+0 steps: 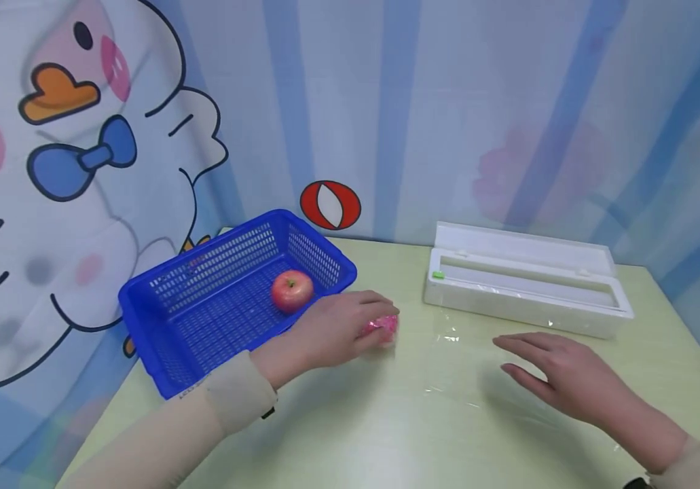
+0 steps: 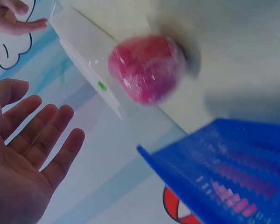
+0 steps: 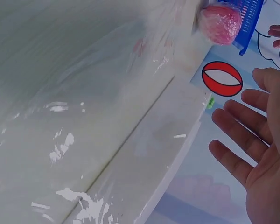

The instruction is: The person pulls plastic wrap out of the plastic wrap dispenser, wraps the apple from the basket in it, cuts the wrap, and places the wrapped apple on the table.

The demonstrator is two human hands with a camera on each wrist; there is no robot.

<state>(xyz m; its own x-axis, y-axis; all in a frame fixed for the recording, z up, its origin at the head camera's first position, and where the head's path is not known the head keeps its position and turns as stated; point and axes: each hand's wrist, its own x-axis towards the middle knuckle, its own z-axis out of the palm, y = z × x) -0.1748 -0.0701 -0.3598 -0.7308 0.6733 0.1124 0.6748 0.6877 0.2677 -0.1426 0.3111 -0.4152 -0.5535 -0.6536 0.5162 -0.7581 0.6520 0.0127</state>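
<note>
On my feed the film-wrapped fruit sits at the centre of the head view, on the pale table. It is round and pinkish-red; I'd guess an apple, but the wrap and blur leave me unsure. I'd expect it firm, fairly light, slippery under the plastic and easily bruised, so I'd cup its widest part with thumb and fingers opposed. The left hand hovers by it, fingers loosely extended; I can't tell whether they touch. Just left is the blue basket, a bare apple inside. At right, the right hand is spread and relaxed, near clear film. Beyond, upper right, stands the white dispenser box, lid raised.
</note>
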